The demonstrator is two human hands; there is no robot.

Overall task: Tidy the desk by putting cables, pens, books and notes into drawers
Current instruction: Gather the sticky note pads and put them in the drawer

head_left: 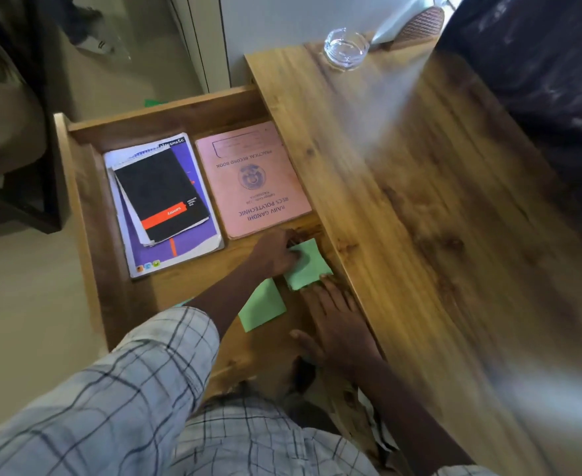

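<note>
The wooden drawer (87,207) stands pulled out to the left of the desk top (420,201). Inside lie a purple notebook (197,249) with a black notebook (160,194) on top, and a pink record book (252,180) beside them. My left hand (276,254) pinches the left edge of a green note (312,266) on the drawer floor. My right hand (337,324) lies flat, fingers straight, with its fingertips at that note's near edge. A second green note (262,305) lies just nearer, between my two arms.
A glass ashtray (346,48) stands at the far end of the desk top. A dark object (540,63) fills the far right. A black frame (18,132) stands on the floor to the left of the drawer.
</note>
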